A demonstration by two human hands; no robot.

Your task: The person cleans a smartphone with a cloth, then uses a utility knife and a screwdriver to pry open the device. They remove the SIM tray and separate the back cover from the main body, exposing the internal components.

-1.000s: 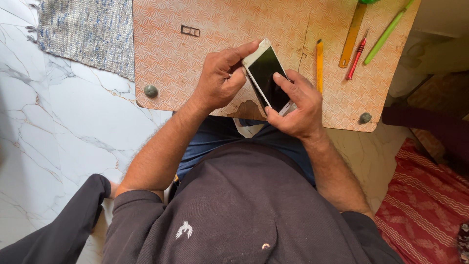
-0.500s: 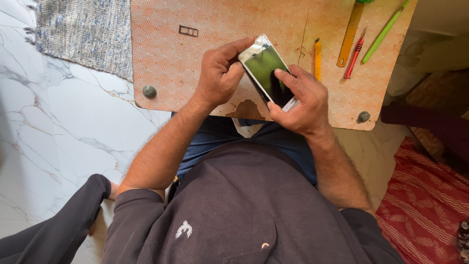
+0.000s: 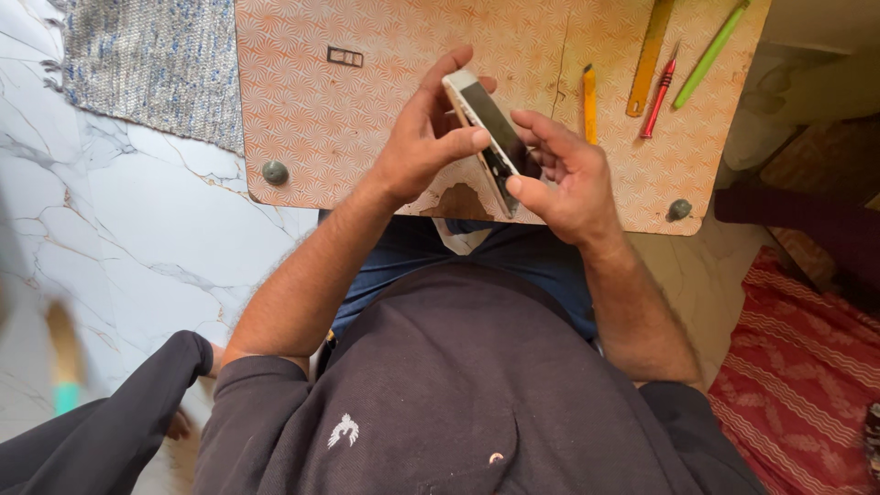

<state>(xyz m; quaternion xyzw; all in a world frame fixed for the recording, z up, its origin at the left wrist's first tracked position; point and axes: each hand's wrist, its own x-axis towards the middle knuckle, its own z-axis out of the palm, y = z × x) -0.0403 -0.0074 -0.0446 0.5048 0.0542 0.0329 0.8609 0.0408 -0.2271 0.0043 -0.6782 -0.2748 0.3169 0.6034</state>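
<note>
Over the orange patterned board [image 3: 348,119], both hands, left [image 3: 417,151] and right [image 3: 564,174], grip a white smartphone [image 3: 490,137].

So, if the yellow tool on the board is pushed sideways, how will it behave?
The yellow tool looks thin, straight and stiff, so it probably slides or rolls easily on the flat patterned board. It seems light; a small push may send it toward the red screwdriver.

Smartphone [image 3: 490,133] tilted on edge between left hand [image 3: 417,151] and right hand [image 3: 564,179] above patterned board [image 3: 367,110].
</note>
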